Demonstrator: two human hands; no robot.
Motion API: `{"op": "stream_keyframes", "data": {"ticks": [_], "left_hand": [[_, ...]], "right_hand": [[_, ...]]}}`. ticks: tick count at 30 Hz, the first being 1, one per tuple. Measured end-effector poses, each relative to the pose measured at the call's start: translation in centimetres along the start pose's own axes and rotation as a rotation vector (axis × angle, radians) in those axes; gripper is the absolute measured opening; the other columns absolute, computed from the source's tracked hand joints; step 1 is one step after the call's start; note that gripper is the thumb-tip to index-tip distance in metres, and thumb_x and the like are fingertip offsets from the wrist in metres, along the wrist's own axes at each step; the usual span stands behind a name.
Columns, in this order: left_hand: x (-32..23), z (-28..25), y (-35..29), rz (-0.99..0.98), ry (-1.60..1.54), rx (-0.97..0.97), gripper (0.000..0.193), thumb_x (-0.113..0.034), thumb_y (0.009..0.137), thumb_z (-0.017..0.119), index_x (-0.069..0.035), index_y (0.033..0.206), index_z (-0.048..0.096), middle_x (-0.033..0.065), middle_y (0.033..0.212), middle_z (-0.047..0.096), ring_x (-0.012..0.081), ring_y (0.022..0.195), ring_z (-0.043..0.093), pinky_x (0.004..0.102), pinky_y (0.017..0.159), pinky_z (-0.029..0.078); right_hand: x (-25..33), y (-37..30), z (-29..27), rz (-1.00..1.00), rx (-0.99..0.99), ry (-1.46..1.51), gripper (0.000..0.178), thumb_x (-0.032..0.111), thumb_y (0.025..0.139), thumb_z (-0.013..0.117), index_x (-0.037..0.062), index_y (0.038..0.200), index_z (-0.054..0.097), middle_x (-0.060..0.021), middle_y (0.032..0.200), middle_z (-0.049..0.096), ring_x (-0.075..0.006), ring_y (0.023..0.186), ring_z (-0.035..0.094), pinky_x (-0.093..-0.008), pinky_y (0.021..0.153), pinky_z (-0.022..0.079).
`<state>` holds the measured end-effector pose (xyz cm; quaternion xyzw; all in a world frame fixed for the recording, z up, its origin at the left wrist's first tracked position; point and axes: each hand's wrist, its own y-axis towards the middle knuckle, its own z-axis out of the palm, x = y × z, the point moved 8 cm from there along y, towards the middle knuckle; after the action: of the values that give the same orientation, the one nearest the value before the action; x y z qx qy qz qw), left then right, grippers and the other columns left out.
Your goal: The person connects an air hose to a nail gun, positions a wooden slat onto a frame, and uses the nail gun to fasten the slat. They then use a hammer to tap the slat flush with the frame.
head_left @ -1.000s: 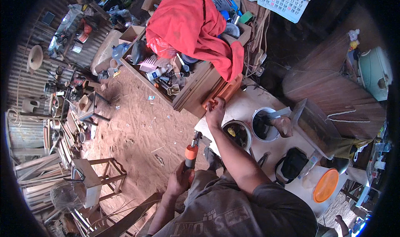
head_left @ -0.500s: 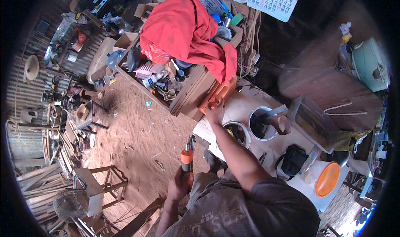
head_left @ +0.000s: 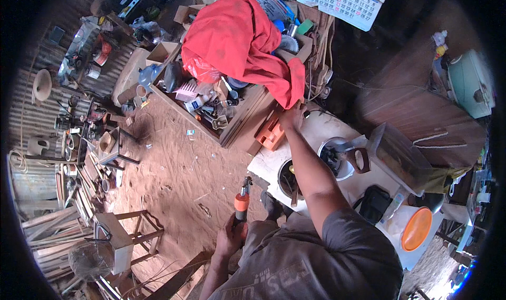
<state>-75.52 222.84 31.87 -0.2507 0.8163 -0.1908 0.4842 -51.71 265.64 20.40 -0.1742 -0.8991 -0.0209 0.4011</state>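
My left hand (head_left: 227, 236) is wrapped round the dark grip of an orange-and-black hand tool (head_left: 241, 202). The tool points up and away from me, and a narrow metal head is at its tip. Stretched out over the white tabletop, my right hand (head_left: 292, 117) is beside an orange plastic box-like piece (head_left: 272, 133), by the hanging edge of a red cloth (head_left: 232, 34). Its fingertips are partly hidden there, so I cannot tell whether they grip anything. The orange piece leans against wooden boards (head_left: 247, 118) at the table's far end.
Two buckets, one dark inside (head_left: 288, 178) and one white (head_left: 345, 168) with a handsaw (head_left: 360, 155) in it, stand near my right forearm. A clear bin (head_left: 395, 150) and an orange-lidded white bucket (head_left: 416, 229) are to the right. A cluttered wooden tray (head_left: 184, 107) lies ahead.
My right hand has moved from the near side of the orange piece to its right, closer to the cloth's edge. The left hand keeps the tool, now slightly lower and further right.
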Motion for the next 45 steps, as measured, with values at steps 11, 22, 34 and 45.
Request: {"op": "stream_keyframes", "data": {"ticks": [11, 22, 34, 45], "left_hand": [[-0.3, 0.9, 0.2, 0.211, 0.112, -0.038, 0.046, -0.019, 0.102, 0.067, -0.001, 0.143, 0.059, 0.0259, 0.106, 0.075, 0.0405, 0.098, 0.077, 0.0458, 0.080, 0.059], [-0.7, 1.9, 1.2, 0.199, 0.214, 0.011, 0.052, -0.024, 0.101, 0.070, -0.001, 0.146, 0.057, 0.0272, 0.102, 0.074, 0.0417, 0.094, 0.077, 0.0479, 0.077, 0.058], [-1.1, 1.3, 0.1, 0.250, 0.199, -0.066, 0.050, -0.020, 0.099, 0.071, -0.003, 0.144, 0.058, 0.0241, 0.105, 0.074, 0.0388, 0.095, 0.076, 0.0458, 0.080, 0.058], [-2.3, 1.7, 0.5, 0.165, 0.128, -0.064, 0.051, -0.022, 0.096, 0.073, -0.007, 0.143, 0.058, 0.0229, 0.110, 0.075, 0.0415, 0.103, 0.075, 0.0473, 0.086, 0.059]], "right_hand": [[-3.3, 5.8, 1.0, -0.052, 0.013, -0.183, 0.038, 0.029, 0.098, 0.065, 0.0029, 0.126, 0.065, -0.0284, 0.122, 0.070, -0.0476, 0.107, 0.073, -0.0562, 0.092, 0.062], [-3.4, 10.5, 2.9, -0.404, 0.139, -0.509, 0.032, 0.016, 0.095, 0.067, 0.0032, 0.123, 0.075, -0.0234, 0.123, 0.075, -0.0378, 0.117, 0.074, -0.0470, 0.095, 0.062], [18.9, 0.4, -12.0, -1.046, -0.079, 0.573, 0.061, 0.036, 0.097, 0.075, 0.0009, 0.144, 0.058, -0.0189, 0.137, 0.067, -0.0313, 0.126, 0.065, -0.0409, 0.107, 0.054], [6.1, 5.8, -1.9, -0.685, -0.076, 0.023, 0.055, 0.032, 0.096, 0.071, 0.0037, 0.142, 0.061, -0.0211, 0.120, 0.073, -0.0406, 0.112, 0.071, -0.0505, 0.095, 0.059]]}}
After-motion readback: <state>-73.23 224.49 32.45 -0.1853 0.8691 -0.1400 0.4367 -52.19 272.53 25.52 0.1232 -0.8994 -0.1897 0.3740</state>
